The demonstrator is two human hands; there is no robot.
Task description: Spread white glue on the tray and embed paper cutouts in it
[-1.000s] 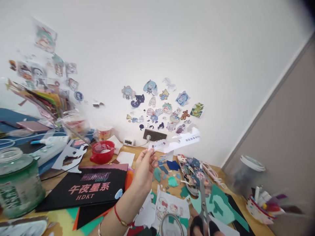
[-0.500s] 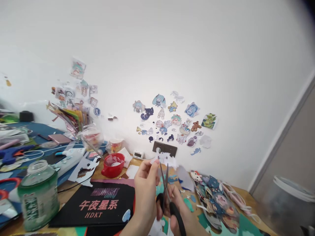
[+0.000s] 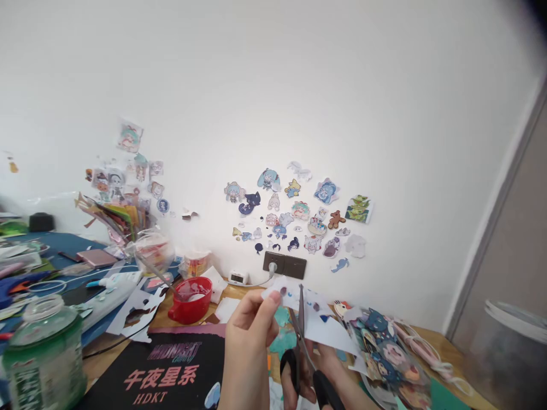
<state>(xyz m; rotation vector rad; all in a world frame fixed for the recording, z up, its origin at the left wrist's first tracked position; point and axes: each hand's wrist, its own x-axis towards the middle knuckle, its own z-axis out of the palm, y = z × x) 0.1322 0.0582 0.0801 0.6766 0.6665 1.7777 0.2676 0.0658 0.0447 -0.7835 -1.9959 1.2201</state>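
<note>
My left hand (image 3: 250, 324) pinches the left end of a white paper sheet (image 3: 329, 330) between thumb and fingers. Small blue and purple printed shapes dot the sheet, which stretches right behind the scissors and over part of my right hand (image 3: 305, 378). That hand is closed round the black handles of a pair of scissors (image 3: 302, 333), their blades pointing up, slightly apart, at the paper. Whether the blades are cutting into it I cannot tell. Below, a black printed folder (image 3: 171, 364) lies left of my left hand, with a small blue paper cut-out (image 3: 212, 394) on it.
A red bowl (image 3: 192, 302) and a green-tinted jar (image 3: 47, 353) stand to the left. Plastic-wrapped character cut-outs (image 3: 391, 353) lie at the right, beside a pale cable (image 3: 421, 347). A bucket (image 3: 508, 347) is at far right. Sockets (image 3: 284, 265) and paper stickers (image 3: 299, 210) are on the wall.
The paper has turned and now shows a wide printed face stretching right. The scissors and right hand have shifted slightly right and down. My left hand still pinches the paper; the view has moved slightly.
</note>
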